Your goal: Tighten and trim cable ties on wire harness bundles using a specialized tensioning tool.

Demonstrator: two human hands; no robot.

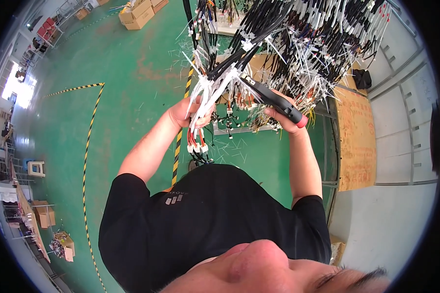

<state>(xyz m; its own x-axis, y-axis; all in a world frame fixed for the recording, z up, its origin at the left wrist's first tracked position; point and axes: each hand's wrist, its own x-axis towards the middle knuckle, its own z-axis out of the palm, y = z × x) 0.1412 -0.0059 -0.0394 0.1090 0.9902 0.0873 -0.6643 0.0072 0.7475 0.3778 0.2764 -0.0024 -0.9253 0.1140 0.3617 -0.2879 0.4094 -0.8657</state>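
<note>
My left hand [185, 113] is closed around a wire harness [204, 97] with white sleeves. Below that hand hang its orange-red wires and white connectors [196, 147]. In my right hand [289, 119] is a black cable tie gun [274, 97] with a red knob at its rear end. The gun's nose points up and left, close by the white-wrapped part of the harness; whether it touches a tie there I cannot tell. Black wire branches run from the harness up to the right. The fingers of my right hand are partly hidden behind the gun.
A dense mass of hanging black and white harnesses [298, 44] fills the upper right. A wooden board [357, 139] stands at the right by a white wall. Cut tie ends lie on the green floor [132, 93], marked with yellow-black tape [86, 151]. Cardboard boxes [137, 15] stand far off.
</note>
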